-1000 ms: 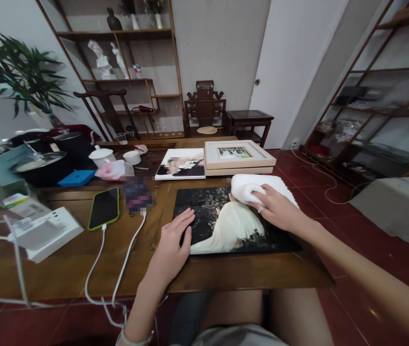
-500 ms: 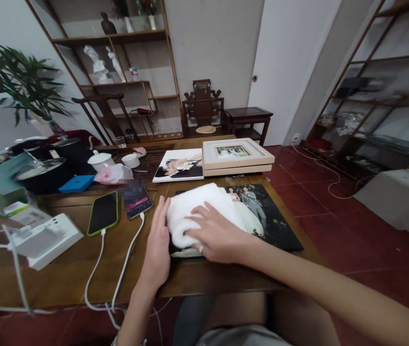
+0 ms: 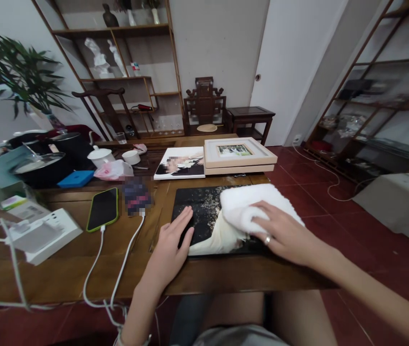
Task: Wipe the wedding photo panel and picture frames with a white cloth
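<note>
While the left hand [image 3: 174, 240] lies flat across the left edge of the dark photo panel [image 3: 200, 204], its thumb spread away from the fingers, the right hand [image 3: 282, 234] pinches a bunched fold of the white towel [image 3: 238, 204]; the panel lies face up near the front of the wooden tabletop [image 3: 219, 274], its right part largely hidden under the towel. If the right hand pushed harder than the left steadies, the panel could, I judge, slide or turn; since the tabletop ends close by on the right, a strong outward push might carry a corner past the brink; the ring [image 3: 267, 239] might scratch the print, should the towel slip from beneath it. Just beyond the panel, the canvas print [image 3: 180, 166] and the pale framed picture [image 3: 240, 149] stand in the way of a long stroke forward; to the left lie the green-cased phone [image 3: 102, 209] and a second, blurred phone [image 3: 137, 198], whose white charging cables [image 3: 92, 266] hang over the front edge, where the left forearm [image 3: 142, 300] might snag one; the blue box [image 3: 76, 179] and the white teapot [image 3: 101, 156] sit well apart from both hands.
</note>
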Motion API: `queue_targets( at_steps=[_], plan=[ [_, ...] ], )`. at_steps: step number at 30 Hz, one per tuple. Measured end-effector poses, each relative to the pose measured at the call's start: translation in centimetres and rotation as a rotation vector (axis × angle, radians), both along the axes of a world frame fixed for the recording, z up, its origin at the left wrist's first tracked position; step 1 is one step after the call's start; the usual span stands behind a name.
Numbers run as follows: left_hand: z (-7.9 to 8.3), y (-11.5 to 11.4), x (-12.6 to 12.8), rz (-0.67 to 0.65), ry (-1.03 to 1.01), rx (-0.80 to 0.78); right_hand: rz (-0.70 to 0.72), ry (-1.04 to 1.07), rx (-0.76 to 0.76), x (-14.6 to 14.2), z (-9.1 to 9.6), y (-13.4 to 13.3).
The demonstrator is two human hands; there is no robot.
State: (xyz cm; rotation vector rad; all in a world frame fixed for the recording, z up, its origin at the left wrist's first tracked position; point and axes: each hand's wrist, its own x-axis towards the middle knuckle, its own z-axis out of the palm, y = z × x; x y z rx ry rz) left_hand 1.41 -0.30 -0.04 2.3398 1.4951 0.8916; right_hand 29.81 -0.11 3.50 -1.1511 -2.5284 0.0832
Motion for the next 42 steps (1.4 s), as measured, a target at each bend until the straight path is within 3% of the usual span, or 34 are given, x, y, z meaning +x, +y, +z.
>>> queue_targets(
  at_steps=[4,7,10,16,19,22,28,31,34,42],
  plan=[
    [0.1,0.1,0.0,0.004,0.006,0.012,-0.198,-0.051,0.032,2.2,-0.6,4.6],
    [0.2,0.2,0.1,0.003,0.013,0.011,-0.169,-0.058,0.056,2.1,-0.6,5.7],
    [0.1,0.2,0.1,0.003,0.018,0.015,0.013,-0.043,0.054,0.9,-0.4,3.3],
    [-0.2,0.4,0.0,-0.021,0.010,0.038,0.237,-0.050,-0.031,-1.2,0.2,-4.9],
    [-0.2,0.5,0.0,-0.026,0.020,0.037,0.266,-0.056,-0.053,-1.2,0.8,-5.5],
    [-0.2,0.5,0.0,-0.033,0.032,0.031,0.195,-0.052,-0.060,-0.4,1.0,-3.1],
    [-0.1,0.4,-0.1,-0.025,0.024,0.031,-0.072,-0.074,-0.001,1.7,0.2,5.2],
    [-0.2,0.5,-0.2,-0.027,0.021,0.040,-0.125,-0.076,-0.005,1.8,0.2,6.6],
    [-0.4,0.6,-0.3,-0.032,0.032,0.038,-0.080,-0.047,0.002,1.4,0.2,4.7],
    [-0.5,0.7,-0.2,-0.033,0.049,0.060,0.088,0.029,-0.016,0.8,-0.6,-6.6]
  ],
)
